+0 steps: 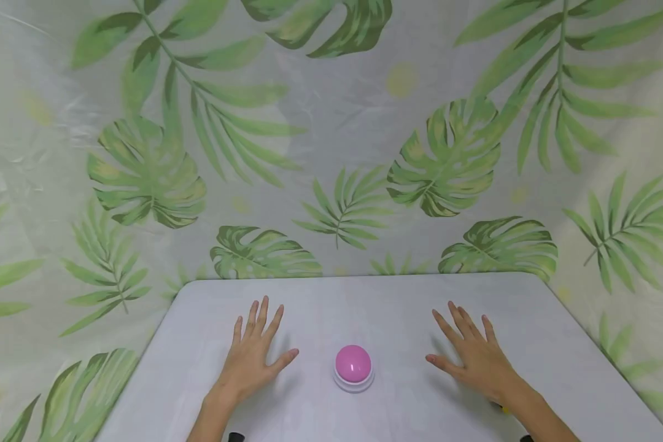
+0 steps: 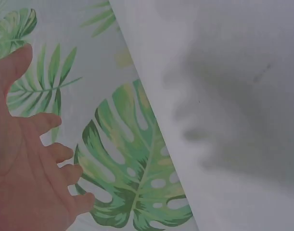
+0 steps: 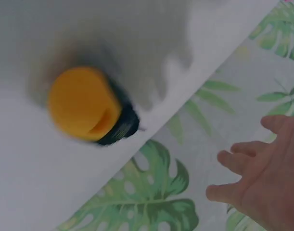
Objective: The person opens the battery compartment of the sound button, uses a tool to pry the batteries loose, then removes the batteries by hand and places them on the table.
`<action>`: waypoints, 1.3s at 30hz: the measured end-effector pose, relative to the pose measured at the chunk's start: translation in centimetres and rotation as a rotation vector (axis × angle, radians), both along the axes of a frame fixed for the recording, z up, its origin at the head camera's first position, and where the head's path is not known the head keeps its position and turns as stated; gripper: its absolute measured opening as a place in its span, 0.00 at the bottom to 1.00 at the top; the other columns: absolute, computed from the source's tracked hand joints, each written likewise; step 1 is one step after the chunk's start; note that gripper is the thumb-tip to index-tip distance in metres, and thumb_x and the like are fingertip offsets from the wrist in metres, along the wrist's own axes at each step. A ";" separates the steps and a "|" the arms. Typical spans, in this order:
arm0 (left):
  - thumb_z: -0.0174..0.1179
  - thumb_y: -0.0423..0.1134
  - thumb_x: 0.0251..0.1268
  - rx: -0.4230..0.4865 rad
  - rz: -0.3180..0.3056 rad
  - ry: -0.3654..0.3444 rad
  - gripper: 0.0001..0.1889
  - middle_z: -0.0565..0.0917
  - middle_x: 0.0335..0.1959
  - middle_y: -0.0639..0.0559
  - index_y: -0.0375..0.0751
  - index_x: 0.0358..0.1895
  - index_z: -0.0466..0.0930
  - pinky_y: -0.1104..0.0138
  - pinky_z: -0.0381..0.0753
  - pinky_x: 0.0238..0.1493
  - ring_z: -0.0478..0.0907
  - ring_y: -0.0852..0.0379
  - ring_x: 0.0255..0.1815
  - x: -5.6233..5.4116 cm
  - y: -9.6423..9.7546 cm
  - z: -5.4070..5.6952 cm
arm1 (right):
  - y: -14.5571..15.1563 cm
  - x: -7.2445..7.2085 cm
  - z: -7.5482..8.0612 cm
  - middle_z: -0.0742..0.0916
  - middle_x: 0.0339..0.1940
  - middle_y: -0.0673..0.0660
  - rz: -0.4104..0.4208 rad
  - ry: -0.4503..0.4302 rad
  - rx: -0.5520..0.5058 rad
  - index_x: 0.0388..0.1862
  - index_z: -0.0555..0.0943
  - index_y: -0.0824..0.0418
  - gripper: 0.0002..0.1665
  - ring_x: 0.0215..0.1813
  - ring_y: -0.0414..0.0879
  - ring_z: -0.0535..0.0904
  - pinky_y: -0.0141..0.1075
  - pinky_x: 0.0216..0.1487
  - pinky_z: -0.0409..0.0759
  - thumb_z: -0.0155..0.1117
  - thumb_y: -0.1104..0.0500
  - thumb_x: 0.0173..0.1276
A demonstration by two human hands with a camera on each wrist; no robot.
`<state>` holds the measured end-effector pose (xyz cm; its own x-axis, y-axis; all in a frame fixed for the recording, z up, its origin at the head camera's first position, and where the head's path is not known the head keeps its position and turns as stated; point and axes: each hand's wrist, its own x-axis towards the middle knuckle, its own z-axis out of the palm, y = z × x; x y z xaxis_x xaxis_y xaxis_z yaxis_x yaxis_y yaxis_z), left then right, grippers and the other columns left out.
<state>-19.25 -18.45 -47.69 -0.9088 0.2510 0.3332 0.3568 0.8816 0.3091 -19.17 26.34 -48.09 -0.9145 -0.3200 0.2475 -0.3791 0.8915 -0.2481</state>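
Both hands hover over the white table with fingers spread, holding nothing. In the head view my left hand (image 1: 252, 356) is left of a pink dome-shaped push button (image 1: 353, 365) on a round white base, its thumb pointing towards it. My right hand (image 1: 479, 362) mirrors it on the other side, also apart from the button. Under the right wrist lies a yellow-and-black object (image 3: 84, 103), blurred in the right wrist view and mostly hidden by the forearm in the head view. The left wrist view shows the left palm (image 2: 26, 173) with fingers extended.
The white table (image 1: 398, 307) has rounded far corners and ends against a leaf-patterned sheet (image 1: 342, 135) behind and at both sides. Small dark pieces (image 1: 236, 437) show beside the forearms at the bottom edge. Soft hand shadows fall on the tabletop.
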 end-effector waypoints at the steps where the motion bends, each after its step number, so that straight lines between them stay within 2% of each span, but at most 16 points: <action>1: 0.59 0.66 0.69 0.000 -0.007 -0.009 0.46 0.46 0.86 0.39 0.47 0.83 0.56 0.32 0.42 0.80 0.43 0.35 0.87 0.0 0.1 -0.1 | -0.4 -0.1 -0.1 0.56 0.86 0.67 0.010 0.006 -0.002 0.85 0.56 0.49 0.52 0.84 0.67 0.55 0.68 0.82 0.35 0.61 0.30 0.71; 5: 0.58 0.68 0.68 -0.020 -0.040 -0.049 0.47 0.48 0.86 0.38 0.46 0.83 0.57 0.33 0.46 0.80 0.45 0.36 0.87 0.0 0.9 -0.4 | -2.2 -0.3 -0.5 0.62 0.84 0.67 0.050 0.030 0.027 0.83 0.62 0.51 0.52 0.82 0.67 0.61 0.69 0.79 0.47 0.62 0.29 0.69; 8: 0.60 0.67 0.67 -0.037 -0.078 -0.074 0.47 0.52 0.85 0.35 0.44 0.82 0.59 0.33 0.48 0.80 0.49 0.35 0.86 -0.1 1.7 -0.7 | -3.7 -0.6 -0.8 0.65 0.83 0.66 0.091 0.041 0.045 0.83 0.63 0.51 0.52 0.81 0.65 0.64 0.69 0.77 0.53 0.62 0.28 0.68; 13: 0.67 0.62 0.62 -0.063 -0.151 -0.070 0.46 0.61 0.81 0.31 0.38 0.77 0.67 0.32 0.49 0.79 0.56 0.33 0.83 -0.4 3.2 -1.2 | -5.8 -0.8 -1.2 0.71 0.79 0.66 0.176 0.050 0.045 0.81 0.67 0.52 0.51 0.78 0.64 0.68 0.70 0.74 0.61 0.63 0.27 0.67; 18: 0.73 0.63 0.56 -0.104 -0.206 -0.057 0.45 0.69 0.77 0.32 0.37 0.71 0.74 0.32 0.54 0.78 0.63 0.34 0.80 -0.7 4.7 -2.1 | -7.4 -1.1 -1.5 0.75 0.74 0.67 0.232 0.038 0.047 0.77 0.72 0.54 0.50 0.74 0.64 0.73 0.68 0.71 0.68 0.64 0.25 0.65; 23: 0.76 0.64 0.49 -0.131 -0.232 -0.042 0.44 0.74 0.73 0.34 0.39 0.66 0.79 0.33 0.58 0.77 0.68 0.36 0.78 -0.9 5.8 -3.2 | -8.9 -1.4 -2.1 0.77 0.71 0.68 0.276 0.004 0.059 0.73 0.76 0.55 0.50 0.71 0.63 0.74 0.63 0.68 0.72 0.67 0.25 0.61; 27: 0.78 0.63 0.47 -0.134 -0.264 -0.032 0.43 0.74 0.73 0.35 0.41 0.64 0.81 0.32 0.57 0.76 0.68 0.36 0.78 -1.0 6.6 -3.9 | -9.8 -1.4 -2.6 0.78 0.68 0.66 0.307 0.041 0.064 0.70 0.79 0.55 0.48 0.67 0.59 0.76 0.59 0.63 0.75 0.69 0.26 0.60; 32: 0.80 0.59 0.47 -0.103 -0.286 -0.020 0.38 0.74 0.73 0.32 0.41 0.60 0.82 0.29 0.56 0.75 0.67 0.33 0.77 -1.0 7.4 -3.9 | -10.5 -1.5 -3.3 0.79 0.67 0.65 0.316 0.079 0.081 0.68 0.80 0.54 0.47 0.64 0.56 0.77 0.56 0.61 0.77 0.69 0.26 0.59; 39: 0.78 0.58 0.50 -0.123 -0.263 -0.109 0.35 0.71 0.75 0.34 0.41 0.58 0.83 0.30 0.54 0.77 0.65 0.35 0.79 -1.2 8.3 -3.9 | -10.9 -1.7 -3.6 0.78 0.68 0.65 0.302 0.085 0.107 0.66 0.80 0.55 0.45 0.64 0.56 0.76 0.55 0.60 0.78 0.68 0.26 0.61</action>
